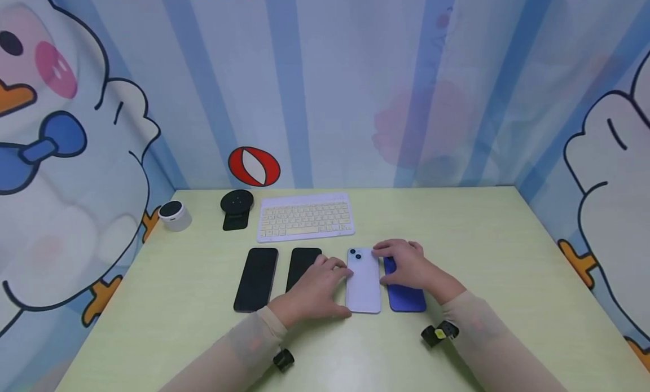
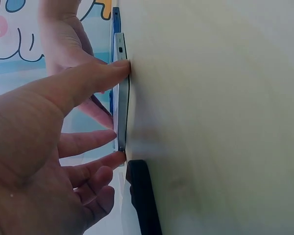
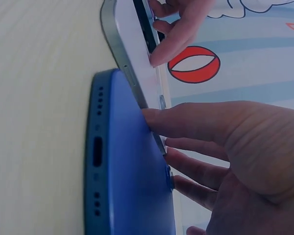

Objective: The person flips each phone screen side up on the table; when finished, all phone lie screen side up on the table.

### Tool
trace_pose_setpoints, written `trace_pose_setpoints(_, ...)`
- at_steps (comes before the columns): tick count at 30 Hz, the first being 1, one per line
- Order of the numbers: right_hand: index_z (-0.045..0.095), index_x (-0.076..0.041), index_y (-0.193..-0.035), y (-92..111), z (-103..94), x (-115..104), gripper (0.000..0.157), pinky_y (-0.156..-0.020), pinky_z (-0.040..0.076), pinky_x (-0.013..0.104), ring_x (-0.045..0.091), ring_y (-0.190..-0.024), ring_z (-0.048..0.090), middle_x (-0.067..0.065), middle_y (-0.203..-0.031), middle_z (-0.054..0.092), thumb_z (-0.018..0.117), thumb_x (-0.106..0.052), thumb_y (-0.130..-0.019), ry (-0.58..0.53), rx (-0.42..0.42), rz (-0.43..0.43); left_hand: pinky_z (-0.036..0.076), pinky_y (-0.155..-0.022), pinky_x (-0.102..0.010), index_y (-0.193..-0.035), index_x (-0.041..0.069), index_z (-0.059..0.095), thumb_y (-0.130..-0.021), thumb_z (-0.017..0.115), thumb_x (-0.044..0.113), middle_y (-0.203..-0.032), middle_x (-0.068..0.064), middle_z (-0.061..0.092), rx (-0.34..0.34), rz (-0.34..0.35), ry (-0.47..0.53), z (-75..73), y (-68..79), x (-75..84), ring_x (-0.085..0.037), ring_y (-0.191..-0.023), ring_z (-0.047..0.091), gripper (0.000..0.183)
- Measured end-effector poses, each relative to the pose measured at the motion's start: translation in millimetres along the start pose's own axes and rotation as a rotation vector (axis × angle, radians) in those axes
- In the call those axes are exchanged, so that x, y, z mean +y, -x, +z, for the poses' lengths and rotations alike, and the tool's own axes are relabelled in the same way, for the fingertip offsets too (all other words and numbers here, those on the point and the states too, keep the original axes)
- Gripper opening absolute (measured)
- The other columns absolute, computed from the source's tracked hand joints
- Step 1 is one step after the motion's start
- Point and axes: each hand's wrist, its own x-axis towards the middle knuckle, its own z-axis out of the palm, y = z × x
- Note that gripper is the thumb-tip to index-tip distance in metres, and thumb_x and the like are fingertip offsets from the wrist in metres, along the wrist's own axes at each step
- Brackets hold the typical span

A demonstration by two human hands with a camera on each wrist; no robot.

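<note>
A lavender phone [image 1: 363, 287] lies back up, its two camera lenses at the far end. My left hand [image 1: 317, 290] is at its left side, thumb at the near left corner and fingertips [image 2: 112, 136] along the left edge. From the other side my right hand [image 1: 406, 265] touches the right edge with its thumb [image 3: 159, 120], other fingers near the far corner. Under that hand is a blue phone [image 1: 406, 299], partly hidden. My left hand covers part of a black phone [image 1: 302, 265]. Another black phone [image 1: 256, 279] lies further left.
Behind the phones lies a lavender keyboard [image 1: 306, 217] with pale keys. A black stand with a round head [image 1: 237, 203] is left of it, and a small white cylinder [image 1: 175, 216] with a dark top sits near the left table edge. A printed curtain [image 1: 345, 87] hangs behind the table.
</note>
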Motion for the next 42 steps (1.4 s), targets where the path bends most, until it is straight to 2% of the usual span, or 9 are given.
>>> trace_pose_setpoints(9,0.066,-0.006,-0.138,-4,4.2,-3,0.066,-0.116,0.016,0.073,0.038,-0.141,0.047,0.012,-0.144,0.062,0.090,-0.022,-0.079,-0.044,0.002,0.049,0.045,-0.097,-0.034,-0.137,0.016,0.067,-0.074,0.089,0.053,-0.141,-0.003,0.061,0.035,-0.045,0.039,-0.8,3.9,0.2,-0.021,-0.115,0.046,0.077)
trace_pose_setpoints(16,0.066,-0.006,-0.138,-5,3.5,0,0.065,-0.117,0.020,0.068,0.040,-0.142,0.046,0.014,-0.143,0.062,0.090,-0.021,-0.079,-0.100,0.012,0.095,0.044,-0.093,-0.032,-0.139,0.020,0.068,-0.071,0.090,0.056,-0.143,0.000,0.061,0.021,-0.079,0.034,-3.4,-0.6,1.0,-0.019,-0.113,0.045,0.080)
trace_pose_setpoints(20,0.067,-0.007,-0.137,-5,4.0,3,0.064,-0.116,0.024,0.065,0.040,-0.141,0.046,0.014,-0.143,0.062,0.090,-0.021,-0.079,-0.105,0.028,0.090,0.044,-0.090,-0.031,-0.139,0.021,0.067,-0.069,0.091,0.057,-0.143,0.001,0.061,0.019,-0.079,0.028,-3.8,-3.3,-0.2,-0.018,-0.111,0.045,0.082)
trace_pose_setpoints(26,0.066,-0.007,-0.138,-5,5.9,5,0.067,-0.115,0.027,0.065,0.041,-0.141,0.046,0.015,-0.144,0.061,0.091,-0.021,-0.077,-0.099,0.054,0.085,0.044,-0.092,-0.031,-0.139,0.020,0.067,-0.069,0.091,0.056,-0.144,0.001,0.061,0.010,-0.081,0.038,-4.0,-3.5,-1.1,-0.018,-0.113,0.044,0.083)
trace_pose_setpoints(32,0.066,-0.006,-0.139,-4,7.6,4,0.068,-0.114,0.029,0.066,0.042,-0.139,0.047,0.017,-0.143,0.061,0.091,-0.019,-0.077,-0.120,0.122,0.057,0.045,-0.094,-0.033,-0.141,0.019,0.065,-0.070,0.091,0.055,-0.146,0.000,0.060,0.006,-0.061,0.057,-3.9,-3.4,-5.3,-0.019,-0.115,0.046,0.083)
trace_pose_setpoints(37,0.066,-0.006,-0.138,-2,3.6,4,0.068,-0.112,0.031,0.068,0.044,-0.137,0.049,0.018,-0.141,0.062,0.091,-0.019,-0.077,-0.156,0.165,0.022,0.045,-0.097,-0.036,-0.141,0.018,0.064,-0.072,0.091,0.050,-0.148,-0.001,0.058,-0.007,-0.041,0.107,-6.6,-1.7,-9.7,-0.021,-0.117,0.046,0.081)
trace_pose_setpoints(42,0.065,-0.008,-0.140,0,1.0,4,0.068,-0.112,0.030,0.069,0.044,-0.137,0.049,0.016,-0.143,0.062,0.091,-0.021,-0.078,-0.189,0.161,0.014,0.045,-0.097,-0.036,-0.142,0.018,0.063,-0.072,0.092,0.050,-0.148,-0.001,0.057,-0.022,-0.032,0.173,-7.3,-1.4,-12.3,-0.020,-0.117,0.045,0.082)
